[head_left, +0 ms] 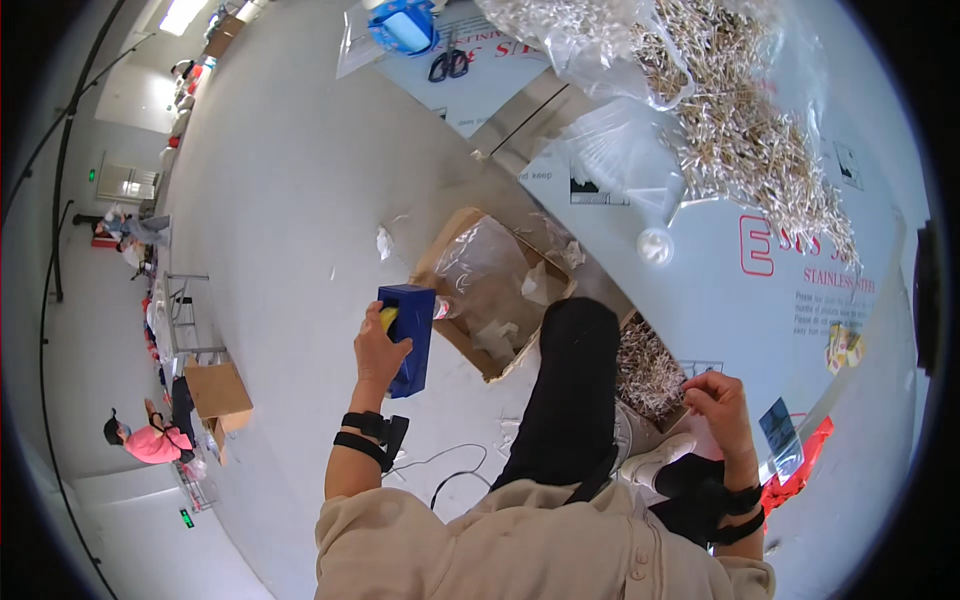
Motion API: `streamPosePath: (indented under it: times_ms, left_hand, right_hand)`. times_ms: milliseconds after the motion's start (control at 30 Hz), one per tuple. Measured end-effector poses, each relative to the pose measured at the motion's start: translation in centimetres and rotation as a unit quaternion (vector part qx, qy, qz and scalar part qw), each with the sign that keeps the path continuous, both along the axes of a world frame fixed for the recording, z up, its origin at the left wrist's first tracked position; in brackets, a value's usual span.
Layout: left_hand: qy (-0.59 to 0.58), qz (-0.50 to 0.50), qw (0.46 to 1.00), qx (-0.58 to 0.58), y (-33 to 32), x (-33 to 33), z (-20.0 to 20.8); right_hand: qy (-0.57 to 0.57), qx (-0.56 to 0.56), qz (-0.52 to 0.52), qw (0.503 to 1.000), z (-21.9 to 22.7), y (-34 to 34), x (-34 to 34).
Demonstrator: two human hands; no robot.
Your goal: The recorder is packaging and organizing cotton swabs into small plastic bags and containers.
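My left hand [378, 348] is closed on a narrow blue box [416, 335], its fingers at the left side and its thumb across the face. A small yellow piece [388, 318] shows by the fingertips, partly hidden by them. At the table's near edge, my right hand [720, 402] is raised with thumb and forefinger pinched together; whatever may lie between them is too small to make out. Beyond that hand, a large heap of cotton swabs [722, 130] spreads over the table, spilling from clear plastic. A clear round container [655, 246] lies nearer on the sheet.
A cardboard box [480, 362] with clear plastic stands beside my knee. More swabs [648, 370] fill a container below the table edge. Scissors [449, 66] and a blue pack [403, 26] lie at the far end. Cables [450, 460] run across the floor. Other people are far left.
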State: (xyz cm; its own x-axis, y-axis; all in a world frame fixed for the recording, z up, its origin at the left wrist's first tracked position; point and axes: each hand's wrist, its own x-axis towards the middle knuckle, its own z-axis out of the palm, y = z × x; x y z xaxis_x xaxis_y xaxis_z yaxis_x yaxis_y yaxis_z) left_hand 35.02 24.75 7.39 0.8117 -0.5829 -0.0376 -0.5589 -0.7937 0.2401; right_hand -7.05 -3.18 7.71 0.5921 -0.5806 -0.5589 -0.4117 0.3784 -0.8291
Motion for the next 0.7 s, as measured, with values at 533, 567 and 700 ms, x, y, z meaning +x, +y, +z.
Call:
streamPosePath:
  times_ms: [533, 567, 700]
  left_hand:
    - [-0.004, -0.115, 0.987, 0.113, -17.8, 20.2, -9.0]
    - [0.003, -0.124, 0.986, 0.116, -19.1, 21.7, -11.0]
    - [-0.016, -0.194, 0.969, 0.152, -23.9, 26.0, -19.2]
  right_hand:
    - [0.161, -0.358, -0.146, 0.908, -4.4, -4.2, 7.6]
    - [0.189, -0.395, -0.152, 0.886, -5.0, -4.5, 8.0]
    - [0.23, -0.393, -0.206, 0.866, -8.5, -3.1, 7.4]
